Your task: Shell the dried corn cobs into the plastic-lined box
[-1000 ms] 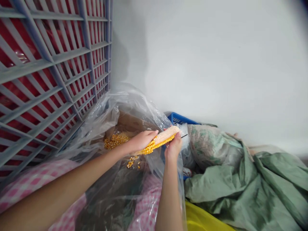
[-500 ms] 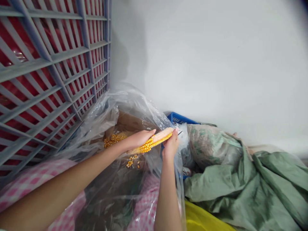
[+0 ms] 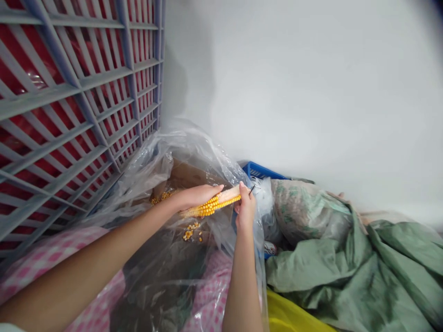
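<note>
A corn cob lies slanted between my hands, with yellow kernels along its lower side and a bare pale strip along the top. My left hand is wrapped over its near left part, thumb along the upper side. At the right end, the fingers of my right hand close around the cob's tip. A thin dark rod sticks out past these fingers; how it is held is hidden. Loose kernels lie below the cob on clear plastic, and more kernels lie behind my left wrist.
A clear plastic bag spreads open under my hands, with brown cardboard inside. A slatted crate rises at left against a white wall. To the right are a blue basket, a stuffed sack and green cloth.
My right hand has shifted slightly left along the cob, its thumb now further up on the bare strip. The thin dark rod has moved left with it. My left hand keeps its hold.
</note>
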Tool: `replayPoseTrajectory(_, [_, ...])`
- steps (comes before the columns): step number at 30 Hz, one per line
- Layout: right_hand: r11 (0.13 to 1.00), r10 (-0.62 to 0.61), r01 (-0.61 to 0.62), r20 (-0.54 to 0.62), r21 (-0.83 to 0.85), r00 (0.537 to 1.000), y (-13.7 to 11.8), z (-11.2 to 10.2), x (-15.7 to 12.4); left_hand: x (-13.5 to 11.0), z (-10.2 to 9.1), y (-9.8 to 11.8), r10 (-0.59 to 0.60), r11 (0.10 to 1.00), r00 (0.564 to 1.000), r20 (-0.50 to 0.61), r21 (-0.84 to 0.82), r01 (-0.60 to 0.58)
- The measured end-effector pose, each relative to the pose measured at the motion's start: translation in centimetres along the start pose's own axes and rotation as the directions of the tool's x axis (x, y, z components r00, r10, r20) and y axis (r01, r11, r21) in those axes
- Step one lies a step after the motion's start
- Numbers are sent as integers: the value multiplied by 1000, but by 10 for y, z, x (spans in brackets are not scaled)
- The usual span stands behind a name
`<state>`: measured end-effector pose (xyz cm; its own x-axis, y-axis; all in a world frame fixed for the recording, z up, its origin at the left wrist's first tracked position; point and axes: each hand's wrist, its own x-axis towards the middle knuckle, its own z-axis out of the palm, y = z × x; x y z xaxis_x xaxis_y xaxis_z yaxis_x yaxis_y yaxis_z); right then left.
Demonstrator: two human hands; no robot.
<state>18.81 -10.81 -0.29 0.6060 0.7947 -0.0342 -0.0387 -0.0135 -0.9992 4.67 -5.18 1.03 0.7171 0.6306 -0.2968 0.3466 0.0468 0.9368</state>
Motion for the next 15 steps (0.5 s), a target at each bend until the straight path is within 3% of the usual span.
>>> replayPoseTrajectory(9, [991, 129, -127, -53, 36, 990, 3, 3, 0, -15, -12, 12, -193, 979, 977, 87, -50, 198])
replayPoseTrajectory(13, [987, 149, -149, -8, 68, 989, 3, 2, -2, -14, -15, 14, -150, 989, 987, 59, 18, 150])
replayPoseTrajectory(15, [993, 96, -99, 51, 57, 994, 3, 2, -3, -13, -17, 16, -130, 990, 991, 16, 57, 129])
